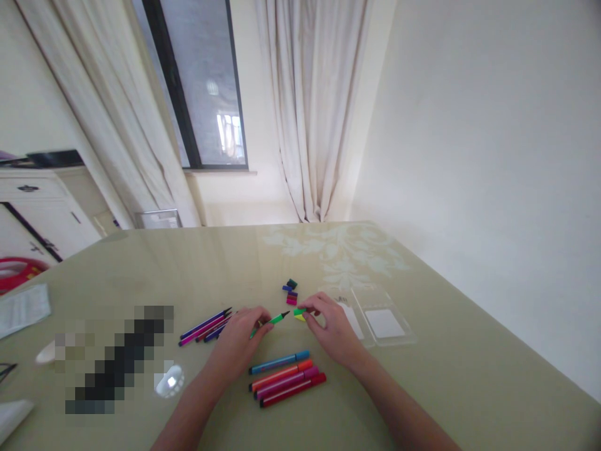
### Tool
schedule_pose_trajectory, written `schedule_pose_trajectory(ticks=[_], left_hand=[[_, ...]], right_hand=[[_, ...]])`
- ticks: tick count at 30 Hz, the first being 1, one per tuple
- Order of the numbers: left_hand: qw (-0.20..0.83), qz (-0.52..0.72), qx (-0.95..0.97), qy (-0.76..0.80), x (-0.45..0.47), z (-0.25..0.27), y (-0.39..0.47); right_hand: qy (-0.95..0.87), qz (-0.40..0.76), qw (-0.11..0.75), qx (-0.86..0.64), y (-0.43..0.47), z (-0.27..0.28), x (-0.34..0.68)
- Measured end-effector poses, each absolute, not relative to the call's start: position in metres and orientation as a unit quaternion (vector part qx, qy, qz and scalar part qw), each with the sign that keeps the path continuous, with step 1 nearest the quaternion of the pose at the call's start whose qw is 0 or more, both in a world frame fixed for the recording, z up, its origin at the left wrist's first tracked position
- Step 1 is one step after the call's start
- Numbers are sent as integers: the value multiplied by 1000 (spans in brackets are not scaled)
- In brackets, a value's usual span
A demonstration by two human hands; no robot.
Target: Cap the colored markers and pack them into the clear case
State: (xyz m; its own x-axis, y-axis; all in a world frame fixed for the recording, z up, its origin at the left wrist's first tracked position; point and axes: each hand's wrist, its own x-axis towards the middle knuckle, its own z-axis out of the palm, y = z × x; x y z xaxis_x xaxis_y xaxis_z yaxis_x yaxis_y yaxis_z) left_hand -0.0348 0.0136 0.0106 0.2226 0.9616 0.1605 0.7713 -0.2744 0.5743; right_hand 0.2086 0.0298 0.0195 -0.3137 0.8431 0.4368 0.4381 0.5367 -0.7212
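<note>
The left hand (241, 330) pinches a green pen (277, 319), tip (286, 313) pointing right toward the green cap (299, 311) the right hand (332, 324) pinches.

Home room: cream curtains (317, 94) flanking the window (209, 81), white cabinet (51, 213) left of it, leaf-patterned table (206, 263) before it.

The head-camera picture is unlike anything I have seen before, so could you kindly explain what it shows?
There is no machine here: a camera worn on a person's head looks forward and down at their two bare hands. The left hand holds an uncapped green marker; the right hand holds a green cap, apart from the tip. On the table lie four capped markers nearer the camera, more markers by the left hand, loose caps beyond, and a clear plastic case at right.
</note>
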Motion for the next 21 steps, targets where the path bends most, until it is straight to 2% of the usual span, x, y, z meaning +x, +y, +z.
schedule_pose_trajectory(ticks=[9, 21], left_hand=[[190, 264, 769, 551, -27, 12, 11], [258, 346, 757, 490, -16, 13, 9]], right_hand=[[-769, 272, 430, -386, 27, 19, 206], [-725, 341, 446, -400, 33, 11, 212]])
